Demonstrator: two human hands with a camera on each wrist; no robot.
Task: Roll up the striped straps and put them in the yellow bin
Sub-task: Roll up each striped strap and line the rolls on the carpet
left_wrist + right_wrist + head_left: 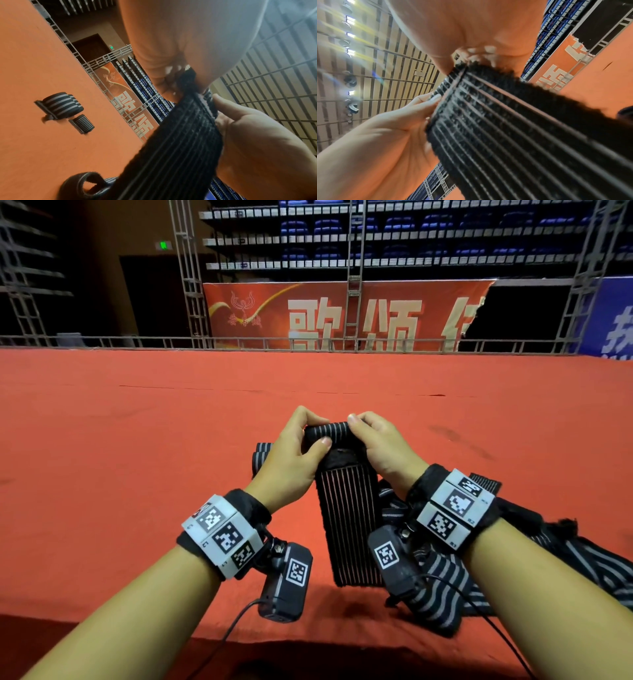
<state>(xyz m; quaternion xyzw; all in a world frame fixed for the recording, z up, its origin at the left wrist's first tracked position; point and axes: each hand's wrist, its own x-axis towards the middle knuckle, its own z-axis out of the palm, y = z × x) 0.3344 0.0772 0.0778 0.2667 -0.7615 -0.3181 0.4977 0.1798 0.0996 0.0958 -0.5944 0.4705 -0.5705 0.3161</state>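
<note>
Only left-wrist view: rolled straps (pixel 63 105).

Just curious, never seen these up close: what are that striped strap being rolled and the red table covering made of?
The striped strap looks like woven elastic fabric, matte black with thin pale ribs; a fuzzy patch near the roll suggests hook-and-loop. The red covering looks like thin felt or carpet-like cloth, matte, with faint creases. Both are guesses from texture.

We note a black pin-striped strap (pixel 346 508) at centre frame, top end rolled, remainder hanging flat. Loose striped straps (pixel 442 587) lie lower right; a rolled strap (pixel 62 106) sits centre left.
</note>
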